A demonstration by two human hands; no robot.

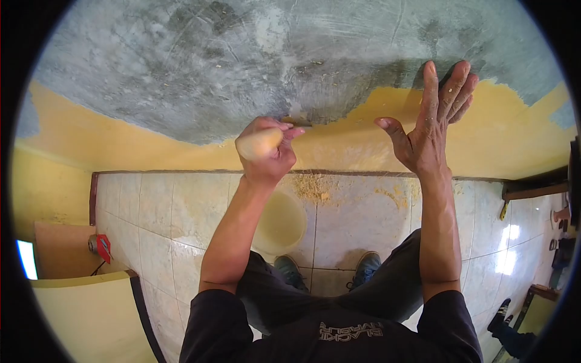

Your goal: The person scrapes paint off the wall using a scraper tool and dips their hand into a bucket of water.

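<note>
My left hand (266, 151) is closed around a pale, rounded handle (260, 144), blurred at its near end. A thin dark edge shows past my fingertips against the wall, where yellow paint (339, 145) meets bare grey plaster (200, 78). Most of that tool is hidden by my hand. Higher on the right, my right hand (433, 121) is spread with nothing in it, its fingertips on or close to the grey surface and specks on the skin.
Yellowish crumbs (315, 187) lie on the tiled floor (357, 224) by the wall's foot. A round pale bucket (279, 222) stands below my left forearm. A red object (103, 248) is at left; another person's leg (514, 340) shows at lower right.
</note>
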